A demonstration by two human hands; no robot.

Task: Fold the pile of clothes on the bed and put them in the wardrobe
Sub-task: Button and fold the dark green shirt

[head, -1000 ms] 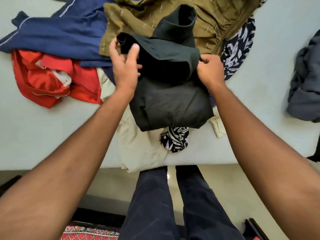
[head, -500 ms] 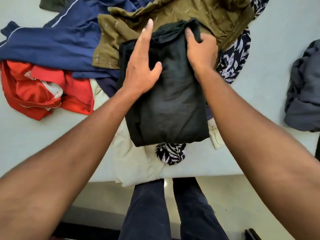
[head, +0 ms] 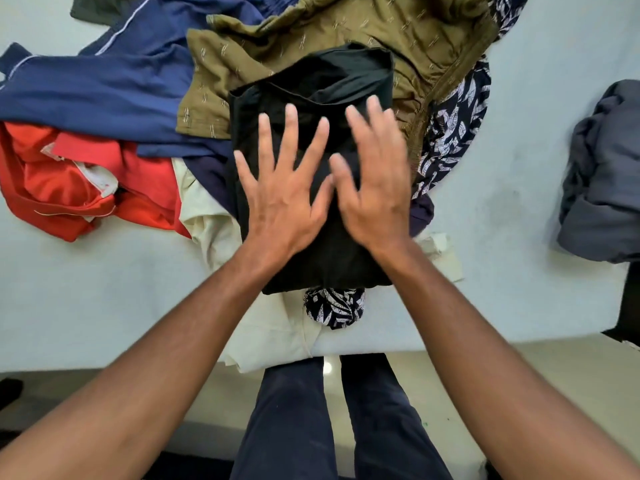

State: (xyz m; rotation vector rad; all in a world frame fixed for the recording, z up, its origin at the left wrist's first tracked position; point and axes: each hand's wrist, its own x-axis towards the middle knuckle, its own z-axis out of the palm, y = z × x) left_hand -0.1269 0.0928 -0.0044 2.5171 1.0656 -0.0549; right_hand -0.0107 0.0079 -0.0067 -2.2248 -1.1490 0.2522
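Folded black garment (head: 322, 81): lies on top of the clothes pile at the near edge of the bed (head: 104, 289).
Left hand (head: 280, 199), right hand (head: 377, 188): both flat on it, fingers straight and spread, gripping nothing.
Pile: olive shirt (head: 346, 32), navy garment (head: 104, 91), red garment (head: 138, 168) with a white inner patch, print unreadable; cream garment (head: 270, 334); leaf-print cloth (head: 450, 133).
Grey garment (head: 602, 188): well apart, right.
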